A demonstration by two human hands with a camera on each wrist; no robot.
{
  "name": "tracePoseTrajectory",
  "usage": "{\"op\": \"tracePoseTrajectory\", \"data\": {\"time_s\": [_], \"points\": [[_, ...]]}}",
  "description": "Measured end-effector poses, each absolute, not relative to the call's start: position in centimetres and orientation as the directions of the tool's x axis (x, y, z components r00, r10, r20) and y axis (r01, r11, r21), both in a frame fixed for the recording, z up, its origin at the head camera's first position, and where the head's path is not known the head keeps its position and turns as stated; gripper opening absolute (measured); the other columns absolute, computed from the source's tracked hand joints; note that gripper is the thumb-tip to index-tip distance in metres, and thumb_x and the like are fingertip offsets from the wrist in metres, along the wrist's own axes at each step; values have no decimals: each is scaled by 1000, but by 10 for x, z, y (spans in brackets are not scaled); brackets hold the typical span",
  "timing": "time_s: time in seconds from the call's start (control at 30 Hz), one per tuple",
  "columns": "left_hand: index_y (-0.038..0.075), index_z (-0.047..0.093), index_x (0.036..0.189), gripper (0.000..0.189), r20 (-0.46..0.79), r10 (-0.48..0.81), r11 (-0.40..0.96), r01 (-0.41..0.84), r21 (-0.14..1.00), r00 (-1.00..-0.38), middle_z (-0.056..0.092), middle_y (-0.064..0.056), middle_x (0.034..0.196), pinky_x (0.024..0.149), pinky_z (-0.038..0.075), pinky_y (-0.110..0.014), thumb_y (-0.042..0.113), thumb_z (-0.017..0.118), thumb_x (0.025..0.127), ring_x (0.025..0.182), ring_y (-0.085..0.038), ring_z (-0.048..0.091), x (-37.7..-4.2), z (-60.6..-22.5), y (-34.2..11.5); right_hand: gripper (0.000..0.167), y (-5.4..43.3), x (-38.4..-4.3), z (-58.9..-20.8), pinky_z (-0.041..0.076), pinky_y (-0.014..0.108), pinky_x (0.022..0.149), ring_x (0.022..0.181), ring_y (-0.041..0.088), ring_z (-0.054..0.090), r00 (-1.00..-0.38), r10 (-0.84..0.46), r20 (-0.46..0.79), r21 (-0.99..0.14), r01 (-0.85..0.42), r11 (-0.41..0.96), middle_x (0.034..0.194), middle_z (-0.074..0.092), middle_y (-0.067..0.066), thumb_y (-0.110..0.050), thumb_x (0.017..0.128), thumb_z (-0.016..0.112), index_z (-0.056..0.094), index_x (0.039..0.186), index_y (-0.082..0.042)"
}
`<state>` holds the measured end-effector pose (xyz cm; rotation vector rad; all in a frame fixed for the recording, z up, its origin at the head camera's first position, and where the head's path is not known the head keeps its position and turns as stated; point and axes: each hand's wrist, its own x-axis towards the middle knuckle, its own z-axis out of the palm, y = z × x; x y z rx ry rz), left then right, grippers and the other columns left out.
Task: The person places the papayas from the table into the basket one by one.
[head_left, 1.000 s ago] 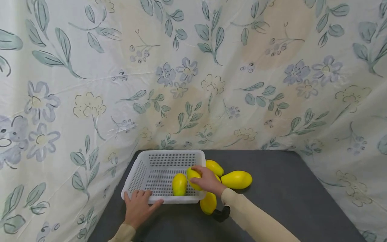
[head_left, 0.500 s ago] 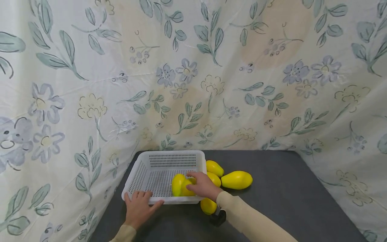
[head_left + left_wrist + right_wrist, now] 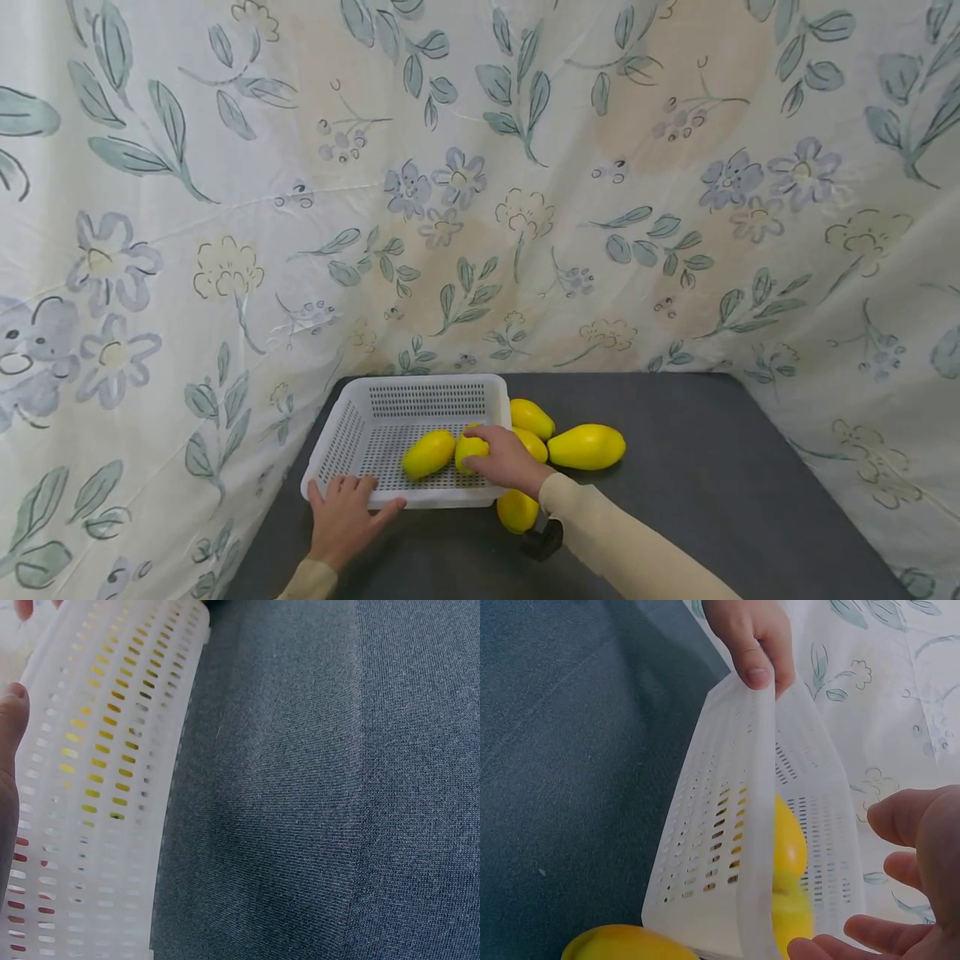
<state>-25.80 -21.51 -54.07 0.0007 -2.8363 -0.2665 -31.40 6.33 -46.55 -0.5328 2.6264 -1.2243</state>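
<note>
A white plastic basket (image 3: 405, 500) with slotted walls stands on the dark table. My left hand (image 3: 341, 521) grips its near rim at the left corner, thumb outside and fingers inside. Within the basket one yellow mango (image 3: 429, 455) lies tilted, and a second mango (image 3: 468, 451) sits just right of it. Over that second one is my right hand (image 3: 510, 460), reaching in across the right rim. The right wrist view shows its fingers (image 3: 889, 934) spread loosely beside the fruit. Through the slots in the left wrist view, yellow shows behind the basket wall (image 3: 97, 772).
Outside the basket's right side lie several more mangoes: one at the back (image 3: 531, 417), one pear-shaped mango (image 3: 587, 447) farther right, and one near the front corner (image 3: 516, 510), partly under my right wrist. A floral cloth (image 3: 480, 208) hangs behind the table.
My right hand has lowered a mango into the basket, and its fingers have loosened around it. The other mango inside has shifted left and tilted. The left hand stays on the rim.
</note>
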Motion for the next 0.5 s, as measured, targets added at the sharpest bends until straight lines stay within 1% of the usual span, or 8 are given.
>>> {"op": "tracePoseTrajectory", "data": {"time_s": [0.1,0.2,0.3,0.43,0.47,0.5], "points": [[7,71,109,72,286,-28,983,25,181,-958,71,-19,108,108,17,-82,74,66,82,109,-42,57,-258,-541,-215,50,68,-313,-464,52,57,103,120,33,62,-924,-382,-18,-767,-232,598,144,60,14,-26,94,71,60,139,-8],[7,71,109,71,296,-26,983,29,179,-955,71,-19,109,107,17,-81,73,66,82,109,-43,57,-257,-542,-215,49,77,-315,-465,54,58,100,119,37,63,-934,-357,-4,-772,-224,594,144,60,17,-25,95,70,60,139,-6],[7,71,109,70,312,-23,982,37,185,-950,71,-20,109,107,17,-81,72,67,83,110,-43,57,-257,-543,-216,47,93,-318,-468,57,55,96,116,39,65,-947,-319,22,-771,-219,597,142,60,20,-24,96,68,59,139,-6],[7,71,107,67,345,-12,981,56,186,-939,71,-19,107,107,18,-80,70,68,83,109,-43,57,-258,-547,-217,45,124,-321,-475,58,51,92,114,37,65,-971,-236,31,-760,-176,625,140,61,21,-22,96,68,60,138,-8],[7,71,107,67,344,-10,982,56,182,-939,71,-19,107,107,18,-80,70,68,83,109,-43,57,-259,-548,-218,45,133,-322,-477,59,49,89,110,34,67,-977,-214,26,-763,-157,627,138,62,21,-22,96,68,60,138,-8],[7,71,107,67,342,-9,982,56,179,-940,71,-19,107,107,18,-80,70,68,83,109,-44,58,-259,-548,-219,46,142,-322,-479,60,47,88,111,34,67,-981,-194,20,-766,-139,627,139,61,22,-22,97,68,59,139,-8]]}}
